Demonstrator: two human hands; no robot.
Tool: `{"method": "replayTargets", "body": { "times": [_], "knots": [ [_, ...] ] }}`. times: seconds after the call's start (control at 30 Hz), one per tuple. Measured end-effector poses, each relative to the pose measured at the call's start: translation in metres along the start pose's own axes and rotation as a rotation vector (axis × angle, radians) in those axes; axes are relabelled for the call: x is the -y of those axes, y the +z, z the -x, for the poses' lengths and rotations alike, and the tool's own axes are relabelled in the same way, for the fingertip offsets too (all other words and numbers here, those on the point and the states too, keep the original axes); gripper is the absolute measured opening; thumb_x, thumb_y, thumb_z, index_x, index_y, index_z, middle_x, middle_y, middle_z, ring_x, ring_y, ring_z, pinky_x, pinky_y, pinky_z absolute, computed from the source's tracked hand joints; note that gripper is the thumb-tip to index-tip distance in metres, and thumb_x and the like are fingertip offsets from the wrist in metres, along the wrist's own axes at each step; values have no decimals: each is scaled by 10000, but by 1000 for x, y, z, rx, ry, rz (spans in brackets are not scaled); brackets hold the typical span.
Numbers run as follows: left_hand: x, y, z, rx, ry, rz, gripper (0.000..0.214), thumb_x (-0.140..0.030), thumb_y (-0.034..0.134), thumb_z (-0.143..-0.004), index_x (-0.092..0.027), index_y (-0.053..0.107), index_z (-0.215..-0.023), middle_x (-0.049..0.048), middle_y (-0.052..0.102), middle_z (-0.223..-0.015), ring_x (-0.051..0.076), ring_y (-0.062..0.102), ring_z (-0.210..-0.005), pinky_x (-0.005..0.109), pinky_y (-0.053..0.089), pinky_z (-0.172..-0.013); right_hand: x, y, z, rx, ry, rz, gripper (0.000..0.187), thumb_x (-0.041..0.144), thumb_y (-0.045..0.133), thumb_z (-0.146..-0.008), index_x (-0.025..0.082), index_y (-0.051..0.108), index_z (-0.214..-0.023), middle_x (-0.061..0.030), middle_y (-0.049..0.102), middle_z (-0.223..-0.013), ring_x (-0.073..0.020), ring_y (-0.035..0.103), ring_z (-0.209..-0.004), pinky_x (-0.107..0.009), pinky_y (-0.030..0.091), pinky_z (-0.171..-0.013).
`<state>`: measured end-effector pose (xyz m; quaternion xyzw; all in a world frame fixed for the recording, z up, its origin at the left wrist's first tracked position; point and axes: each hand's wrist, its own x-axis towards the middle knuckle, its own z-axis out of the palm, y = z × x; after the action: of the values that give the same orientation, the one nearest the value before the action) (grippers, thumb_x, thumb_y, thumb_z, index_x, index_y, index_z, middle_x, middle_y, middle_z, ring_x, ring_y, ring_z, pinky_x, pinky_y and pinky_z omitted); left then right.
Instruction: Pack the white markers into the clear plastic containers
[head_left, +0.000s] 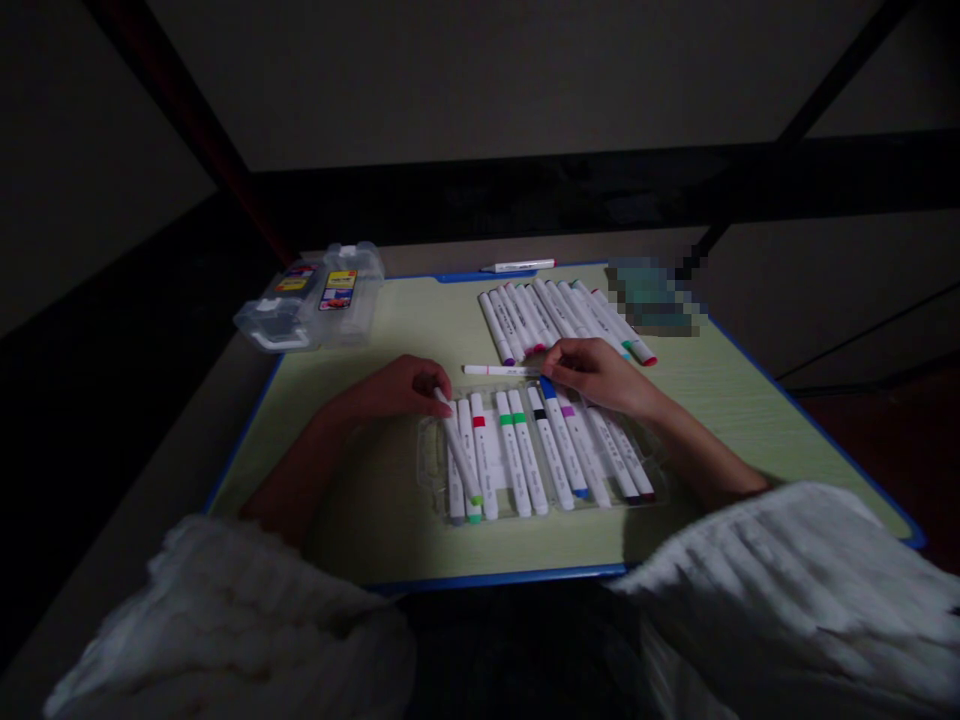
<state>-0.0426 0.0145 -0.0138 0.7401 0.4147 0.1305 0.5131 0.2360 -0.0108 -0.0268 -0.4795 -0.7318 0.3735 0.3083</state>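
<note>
My left hand point(420, 388) pinches the upper end of a white marker point(458, 445) with a light-green tip, tilted over other markers in the clear plastic tray point(426, 470). My right hand point(589, 368) has its fingers closed at the tray's far edge, where the blue-banded end of a marker point(561, 430) meets a white marker point(496, 370) lying crosswise. Which of these two it grips I cannot tell. Several markers lie side by side in the tray, among them a red-banded marker point(483, 450), a green-banded marker point(513, 450) and a black-banded marker point(549, 445).
A row of several markers point(555, 318) lies behind the tray. One more marker point(525, 266) lies along the far blue edge of the table point(330, 400). An opened clear plastic case point(315, 300) stands at the far left corner. A blurred patch point(656, 297) covers something at the far right.
</note>
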Motion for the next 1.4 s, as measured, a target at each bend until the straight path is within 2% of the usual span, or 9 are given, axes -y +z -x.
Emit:
{"method": "replayTargets", "body": {
  "times": [0.13,0.3,0.83,1.4],
  "knots": [
    [-1,-4,2,25,27,-5,242,-287,717,-577,-121,623,-725,8,631,-678,120,568,-648,227,427,-612,2,0,0,5,7,10,181,312,533,-781,160,537,-684,20,469,-561,-71,383,-494,-245,289,-455],
    [-2,-7,2,-76,53,-61,209,-324,656,-651,-120,625,-681,5,625,-656,118,559,-640,234,429,-629,1,0,0,-1,3,-3,174,308,544,-778,157,543,-690,14,484,-580,-71,392,-504,-245,297,-461],
    [3,2,-5,-83,84,110,236,-276,708,-591,-116,618,-740,8,640,-705,102,569,-651,221,434,-627,0,0,0,14,3,-18,183,322,544,-774,159,540,-691,10,491,-586,-79,406,-511,-244,301,-460],
    [3,2,-4,-74,94,30,256,-313,690,-625,-113,638,-777,27,664,-735,134,595,-691,260,460,-666,0,-2,0,-4,13,-43,219,362,564,-767,161,534,-685,23,470,-565,-74,387,-499,-236,285,-447]
  ]
}}
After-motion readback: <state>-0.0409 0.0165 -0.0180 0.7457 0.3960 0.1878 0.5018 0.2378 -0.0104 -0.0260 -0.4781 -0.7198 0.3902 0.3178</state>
